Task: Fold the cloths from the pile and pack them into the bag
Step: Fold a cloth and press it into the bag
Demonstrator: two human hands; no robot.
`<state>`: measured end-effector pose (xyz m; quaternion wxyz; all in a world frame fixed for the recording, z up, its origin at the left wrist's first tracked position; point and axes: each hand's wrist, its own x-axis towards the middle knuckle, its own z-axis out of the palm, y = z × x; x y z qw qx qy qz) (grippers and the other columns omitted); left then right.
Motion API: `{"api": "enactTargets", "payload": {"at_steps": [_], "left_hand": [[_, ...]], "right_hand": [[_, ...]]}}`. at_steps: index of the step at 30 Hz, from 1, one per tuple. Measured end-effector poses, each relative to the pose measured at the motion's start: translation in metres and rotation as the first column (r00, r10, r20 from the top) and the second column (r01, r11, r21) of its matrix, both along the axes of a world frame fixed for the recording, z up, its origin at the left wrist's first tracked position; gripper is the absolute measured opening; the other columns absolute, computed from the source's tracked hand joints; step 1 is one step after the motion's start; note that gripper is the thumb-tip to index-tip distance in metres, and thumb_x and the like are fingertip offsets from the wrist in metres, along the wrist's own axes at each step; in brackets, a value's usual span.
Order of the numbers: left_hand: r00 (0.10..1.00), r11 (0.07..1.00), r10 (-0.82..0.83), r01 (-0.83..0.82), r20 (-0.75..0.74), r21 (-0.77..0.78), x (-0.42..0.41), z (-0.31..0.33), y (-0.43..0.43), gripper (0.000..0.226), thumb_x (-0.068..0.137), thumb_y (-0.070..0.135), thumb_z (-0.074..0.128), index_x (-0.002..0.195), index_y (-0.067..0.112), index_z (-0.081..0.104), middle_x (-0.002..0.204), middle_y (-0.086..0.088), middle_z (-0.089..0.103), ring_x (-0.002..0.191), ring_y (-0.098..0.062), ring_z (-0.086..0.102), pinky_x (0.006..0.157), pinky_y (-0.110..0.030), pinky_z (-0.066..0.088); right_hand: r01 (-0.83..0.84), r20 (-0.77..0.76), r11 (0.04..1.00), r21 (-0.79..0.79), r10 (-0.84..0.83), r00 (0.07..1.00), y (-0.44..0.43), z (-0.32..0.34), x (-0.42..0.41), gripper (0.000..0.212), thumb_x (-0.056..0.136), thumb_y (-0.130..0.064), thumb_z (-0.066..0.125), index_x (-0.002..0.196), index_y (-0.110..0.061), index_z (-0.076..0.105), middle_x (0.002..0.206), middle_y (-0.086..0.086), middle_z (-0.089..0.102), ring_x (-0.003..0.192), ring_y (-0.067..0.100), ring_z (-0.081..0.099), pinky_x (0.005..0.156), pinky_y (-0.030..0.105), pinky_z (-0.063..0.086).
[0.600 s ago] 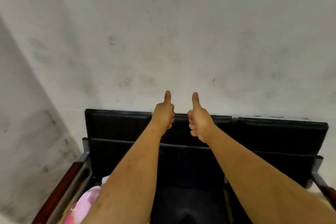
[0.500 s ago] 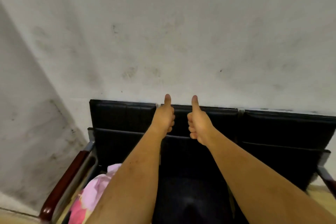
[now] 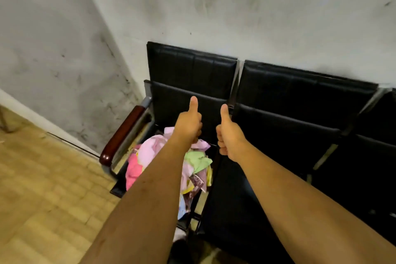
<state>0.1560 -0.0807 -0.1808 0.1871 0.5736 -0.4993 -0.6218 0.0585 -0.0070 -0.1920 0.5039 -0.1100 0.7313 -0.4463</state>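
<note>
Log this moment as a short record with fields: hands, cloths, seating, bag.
left hand: fingers curled, thumb up, holds nothing
right hand: fingers curled, thumb up, holds nothing, beside the left hand without touching it
cloths: loose pile of pink, green and yellow cloths, unfolded, on the leftmost seat
seating: row of black padded seats against a scuffed grey wall; dark red wooden armrest at the left end
bag: not in view

Black bench seats (image 3: 289, 113) against the wall, pile of coloured cloths (image 3: 147, 150) at their left end, wooden armrest (image 3: 124, 133) beside
</note>
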Motion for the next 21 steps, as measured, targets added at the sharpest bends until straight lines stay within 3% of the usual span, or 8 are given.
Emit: {"api": "enactTargets", "payload": {"at_steps": [5, 10, 13, 15, 16, 18, 20, 21], "left_hand": [[0.987, 0.986, 0.149, -0.152, 0.059, 0.062, 0.064, -0.063, -0.033, 0.064, 0.097, 0.077, 0.032, 0.058, 0.027, 0.025, 0.053, 0.004, 0.022, 0.042, -0.013, 0.020, 0.048, -0.025, 0.017], [0.980, 0.984, 0.171, -0.174, 0.098, 0.028, 0.093, -0.138, -0.051, 0.064, 0.099, 0.075, 0.031, 0.060, 0.023, 0.027, 0.057, 0.002, 0.022, 0.045, -0.014, 0.021, 0.049, -0.027, 0.017], [0.963, 0.987, 0.157, -0.144, 0.217, -0.076, 0.101, -0.182, -0.065, 0.065, 0.103, 0.064, 0.036, 0.071, 0.010, 0.049, 0.060, -0.002, 0.044, 0.052, -0.023, 0.042, 0.052, -0.029, 0.035], [0.945, 0.980, 0.158, -0.115, 0.287, -0.164, 0.109, -0.222, -0.078, 0.058, 0.103, 0.057, 0.043, 0.089, 0.006, 0.066, 0.080, -0.011, 0.065, 0.077, -0.038, 0.063, 0.074, -0.044, 0.055], [0.937, 0.971, 0.160, -0.092, 0.310, -0.222, 0.114, -0.243, -0.084, 0.051, 0.102, 0.054, 0.049, 0.093, 0.008, 0.069, 0.089, -0.013, 0.069, 0.092, -0.042, 0.066, 0.087, -0.049, 0.057], [0.927, 0.947, 0.104, 0.018, 0.361, -0.320, 0.119, -0.272, -0.089, 0.033, 0.097, 0.044, 0.062, 0.091, 0.013, 0.069, 0.093, -0.010, 0.070, 0.102, -0.039, 0.066, 0.093, -0.046, 0.054], [0.872, 0.891, -0.077, 0.278, 0.484, -0.359, 0.114, -0.305, -0.089, 0.019, 0.094, 0.030, 0.072, 0.107, 0.017, 0.068, 0.110, -0.004, 0.070, 0.107, -0.027, 0.064, 0.095, -0.034, 0.048], [0.816, 0.830, -0.179, 0.424, 0.549, -0.361, 0.111, -0.325, -0.089, 0.027, 0.092, 0.024, 0.073, 0.118, 0.020, 0.067, 0.122, -0.002, 0.068, 0.113, -0.024, 0.061, 0.099, -0.031, 0.046]], "right_hand": [[-0.084, -0.034, 0.993, 0.080, 0.087, 0.996, -0.028, -0.060, 0.037, 0.073, 0.079, -0.094, 0.029, 0.061, -0.024, 0.041, 0.061, 0.000, 0.041, 0.051, 0.018, 0.038, 0.045, 0.030, 0.033], [-0.126, -0.054, 0.987, 0.102, 0.132, 0.990, -0.043, -0.114, 0.056, 0.073, 0.080, -0.094, 0.027, 0.062, -0.024, 0.040, 0.064, -0.001, 0.041, 0.053, 0.017, 0.037, 0.045, 0.028, 0.034], [-0.125, -0.072, 0.989, 0.082, 0.131, 0.989, -0.046, -0.144, 0.059, 0.073, 0.083, -0.092, 0.028, 0.061, -0.023, 0.038, 0.060, -0.002, 0.037, 0.050, 0.015, 0.034, 0.044, 0.027, 0.031], [-0.125, -0.082, 0.991, 0.057, 0.129, 0.988, -0.053, -0.169, 0.059, 0.073, 0.084, -0.090, 0.029, 0.059, -0.022, 0.036, 0.057, -0.002, 0.032, 0.046, 0.015, 0.030, 0.043, 0.026, 0.029], [-0.125, -0.083, 0.991, 0.041, 0.128, 0.988, -0.058, -0.183, 0.057, 0.072, 0.085, -0.089, 0.030, 0.058, -0.022, 0.035, 0.056, -0.003, 0.032, 0.045, 0.014, 0.029, 0.042, 0.026, 0.028], [-0.133, -0.083, 0.991, 0.027, 0.135, 0.987, -0.062, -0.204, 0.056, 0.072, 0.085, -0.089, 0.030, 0.057, -0.023, 0.035, 0.055, -0.003, 0.031, 0.044, 0.013, 0.028, 0.041, 0.025, 0.028], [-0.139, -0.102, 0.990, 0.001, 0.138, 0.985, -0.066, -0.234, 0.057, 0.072, 0.086, -0.088, 0.030, 0.057, -0.022, 0.037, 0.054, -0.004, 0.033, 0.043, 0.012, 0.030, 0.042, 0.026, 0.029], [-0.145, -0.113, 0.989, -0.011, 0.143, 0.983, -0.068, -0.253, 0.059, 0.072, 0.087, -0.087, 0.031, 0.057, -0.022, 0.039, 0.054, -0.004, 0.036, 0.044, 0.012, 0.033, 0.043, 0.027, 0.029]]}}
